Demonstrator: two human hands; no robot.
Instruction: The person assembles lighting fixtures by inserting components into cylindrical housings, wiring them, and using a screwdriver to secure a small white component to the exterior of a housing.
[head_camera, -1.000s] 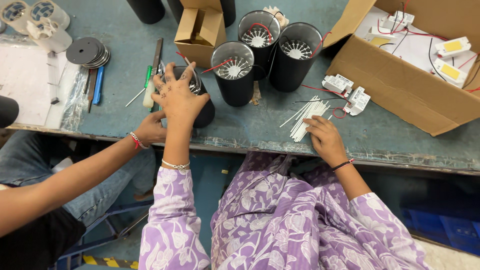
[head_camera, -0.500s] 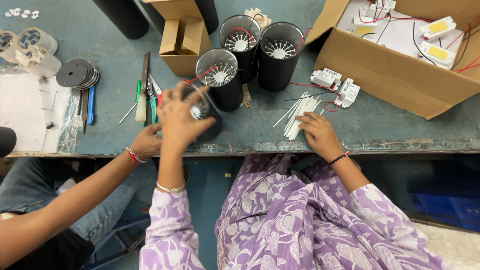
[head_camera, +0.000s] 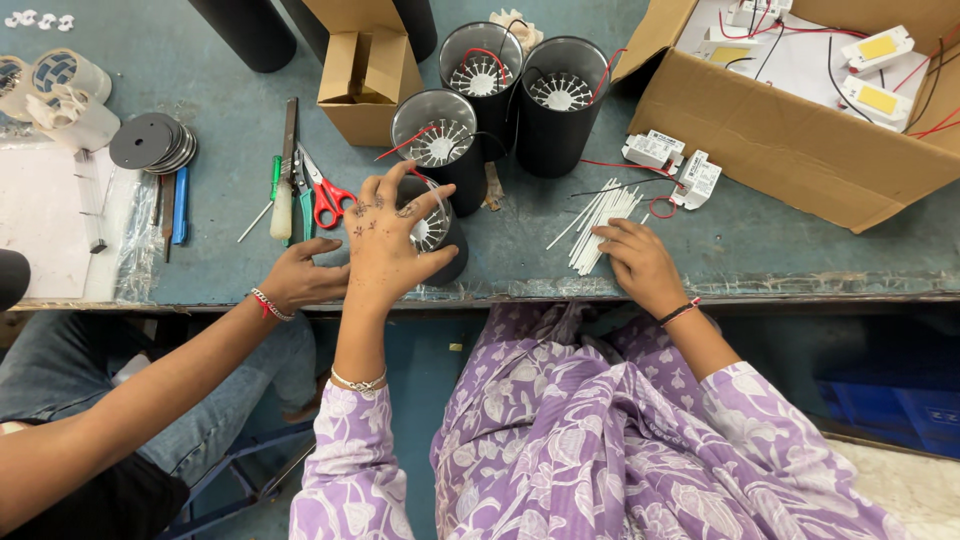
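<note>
Left hand (head_camera: 388, 245) is down over the top of a black cylinder housing (head_camera: 440, 240) near the table's front edge — fingers spread wide and curled over its rim, so most of the white finned insert inside is covered. Right hand (head_camera: 640, 262) rests on the blue-grey table (head_camera: 520, 265), fingers close together with the tips on a bundle of thin white sticks (head_camera: 600, 222); whether it actually pinches one, I cannot tell.

Crowded behind that housing: three more black cylinders stand upright, the nearest one (head_camera: 440, 140) almost touching it, with red wire trailing over its rim, and two further back (head_camera: 482, 70) (head_camera: 560, 100). A small open cardboard carton (head_camera: 362, 75) stands to their left. Red-handled scissors (head_camera: 325, 195) lie just beside the left hand, then a file and a green-handled screwdriver (head_camera: 275, 180) alongside.

Another person's hand (head_camera: 300, 275) comes in from the left, resting on the table edge right next to the left hand, a bracelet at the wrist. Further left — a stack of dark round discs (head_camera: 150, 145) and a blue pen (head_camera: 180, 205).

On the right, two small white driver units (head_camera: 675, 165) with red and black leads lie near the sticks, and a big open cardboard box (head_camera: 790, 130) holds more white modules with yellow faces.
</note>
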